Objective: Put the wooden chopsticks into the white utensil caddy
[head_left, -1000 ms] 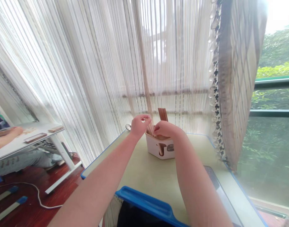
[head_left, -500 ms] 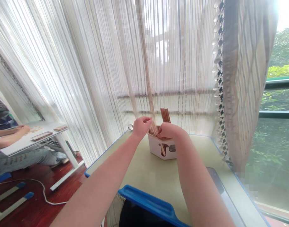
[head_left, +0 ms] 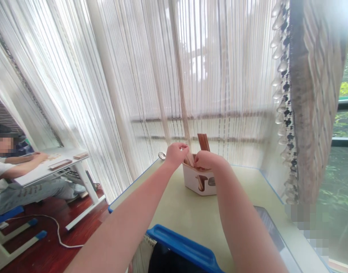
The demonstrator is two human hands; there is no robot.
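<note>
A white holder box (head_left: 194,182) stands at the far side of a pale green table (head_left: 191,212). Brown wooden chopsticks (head_left: 203,141) stick up out of it. My left hand (head_left: 176,154) is above the box's left edge, fingers pinched on the tops of some chopsticks. My right hand (head_left: 206,160) is over the box's top, fingers curled closed around chopsticks inside it. A metal spoon (head_left: 162,155) lies on the table just left of my left hand.
Striped sheer curtains (head_left: 151,76) hang right behind the table; a heavy beaded curtain (head_left: 307,98) hangs at the right. A blue tray edge (head_left: 182,246) is near me. A dark flat device (head_left: 272,231) lies right. Another person sits at a white desk (head_left: 49,170) at left.
Both hands have stayed at the chopstick box, the fingers shifting slightly on the chopsticks. My head has turned a little to the left, so more of the seated person shows.
</note>
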